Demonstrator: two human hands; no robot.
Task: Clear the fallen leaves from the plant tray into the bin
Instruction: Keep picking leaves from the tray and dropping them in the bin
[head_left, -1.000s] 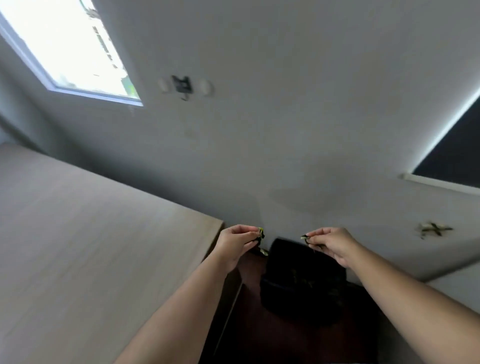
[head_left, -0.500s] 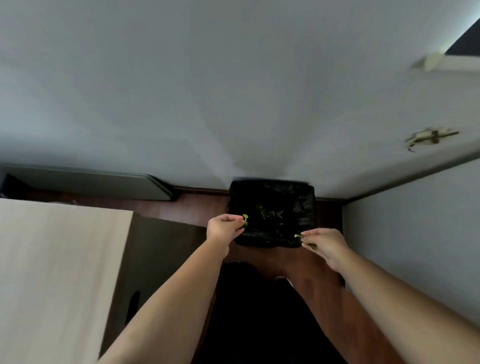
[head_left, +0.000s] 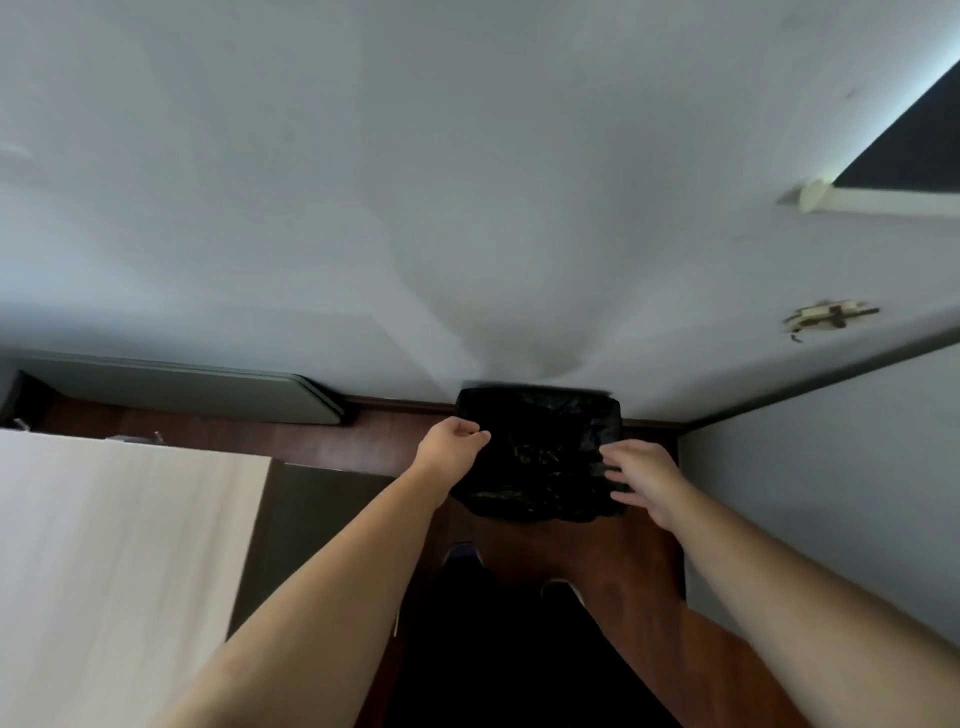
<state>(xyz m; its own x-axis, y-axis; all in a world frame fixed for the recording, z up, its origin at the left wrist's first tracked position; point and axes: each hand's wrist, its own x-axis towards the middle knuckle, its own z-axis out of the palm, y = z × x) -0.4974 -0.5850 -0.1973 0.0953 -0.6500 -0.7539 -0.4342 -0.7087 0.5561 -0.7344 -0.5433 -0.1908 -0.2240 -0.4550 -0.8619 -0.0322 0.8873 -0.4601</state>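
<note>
Two bare forearms reach forward and downward from the lower corners of the view, converging toward the centre. The left hand (head_left: 453, 451) is curled into a loose fist, knuckles up, its fingers (head_left: 475, 435) folded in against the thumb; whether anything is pinched inside cannot be told. The right hand (head_left: 641, 480) is spread, palm turned down and inward, its fingers (head_left: 613, 464) extended and slightly blurred. The hands hang near each other without touching. Below them, the person's dark-trousered legs and the tips of two feet (head_left: 461, 552) show between the arms.
</note>
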